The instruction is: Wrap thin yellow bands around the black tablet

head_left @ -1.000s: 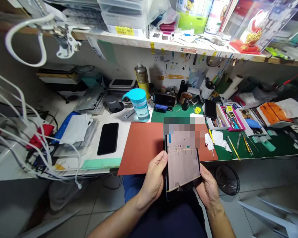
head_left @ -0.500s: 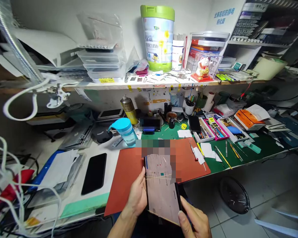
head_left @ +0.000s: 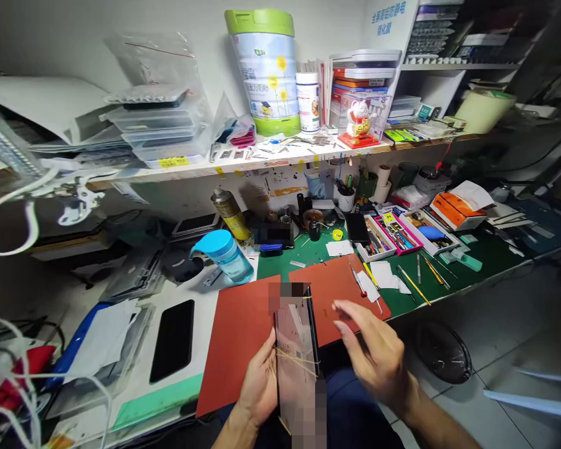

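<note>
The left hand [head_left: 260, 381] pinches the edge of a thin, black-edged rectangular tablet [head_left: 290, 333] at its right, probably to steady the tilt. The right hand [head_left: 379, 354], apart, is loosely spread. Between the hands, thin yellowish elastic-looking bands [head_left: 303, 360] cross the tablet, perhaps to press it together.

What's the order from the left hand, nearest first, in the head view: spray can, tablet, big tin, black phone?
1. Tablet: in the left hand.
2. Black phone: left, on the bench.
3. Spray can: back of the bench.
4. Big tin: up on the shelf.
</note>
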Tool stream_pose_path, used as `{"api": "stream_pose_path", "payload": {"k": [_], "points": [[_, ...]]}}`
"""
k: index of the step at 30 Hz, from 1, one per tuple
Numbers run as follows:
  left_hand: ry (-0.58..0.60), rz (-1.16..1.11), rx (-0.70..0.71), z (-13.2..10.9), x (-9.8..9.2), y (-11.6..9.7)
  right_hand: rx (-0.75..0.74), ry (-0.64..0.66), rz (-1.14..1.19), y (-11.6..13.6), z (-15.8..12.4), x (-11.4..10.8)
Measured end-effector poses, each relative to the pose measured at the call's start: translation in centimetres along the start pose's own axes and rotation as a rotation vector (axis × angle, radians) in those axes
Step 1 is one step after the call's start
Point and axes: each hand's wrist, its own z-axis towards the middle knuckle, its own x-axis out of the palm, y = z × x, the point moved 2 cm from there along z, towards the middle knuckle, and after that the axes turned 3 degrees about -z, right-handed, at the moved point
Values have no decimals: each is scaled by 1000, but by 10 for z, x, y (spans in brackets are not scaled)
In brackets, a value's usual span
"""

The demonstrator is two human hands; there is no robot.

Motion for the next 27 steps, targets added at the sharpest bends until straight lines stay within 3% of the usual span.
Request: {"api": "stream_pose_path", "payload": {"k": [3, 6, 18, 27], "points": [[-12, -8, -21, -6, -5, 9, -144, 155, 13, -9, 28, -2], [-4, -16, -61, -11, -7, 17, -247, 241, 38, -11, 38, -3], [8, -20, -145, -14, -14, 25, -458, 249, 80, -20, 42, -13], [28, 33, -165, -9, -13, 30, -497, 270, 42, -27, 40, -21]]}}
